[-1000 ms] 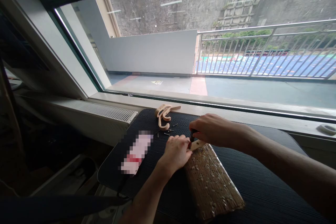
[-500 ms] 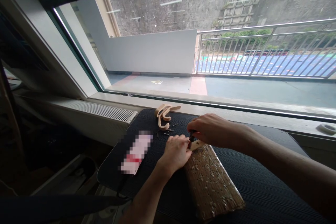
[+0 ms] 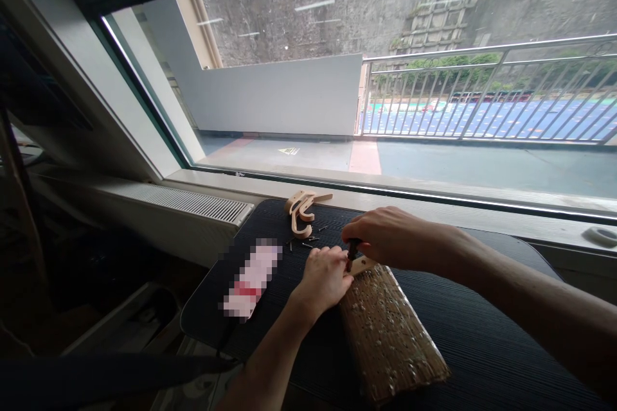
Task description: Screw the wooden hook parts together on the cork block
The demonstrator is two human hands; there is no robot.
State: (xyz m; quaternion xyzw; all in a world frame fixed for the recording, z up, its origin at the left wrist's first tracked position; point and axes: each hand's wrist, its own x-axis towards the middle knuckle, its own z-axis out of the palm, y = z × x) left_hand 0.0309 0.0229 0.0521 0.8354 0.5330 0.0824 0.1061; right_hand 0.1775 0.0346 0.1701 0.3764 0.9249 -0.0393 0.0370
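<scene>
My right hand (image 3: 378,231) is closed round the top of a short, dark screwdriver (image 3: 353,248), which points down. Below it, a pale wooden strip (image 3: 362,264) with a hole lies across the far end of a brown board (image 3: 393,334). The board's face is pitted and looks wrapped in clear film. My left hand (image 3: 328,276) is closed over the strip's left part at the board's corner, its fingers beside the screwdriver's shaft. The tip and the strip's left end are hidden by my fingers.
Pale wooden hooks (image 3: 301,213) lie at the table's back edge, with several small screws (image 3: 308,244) near them. A blurred pink-and-white item (image 3: 253,279) is on the left of the black table (image 3: 491,289). The window sill (image 3: 385,200) borders the far side.
My right hand has shifted very slightly over the screwdriver. My left hand, the strip and the board stay in place.
</scene>
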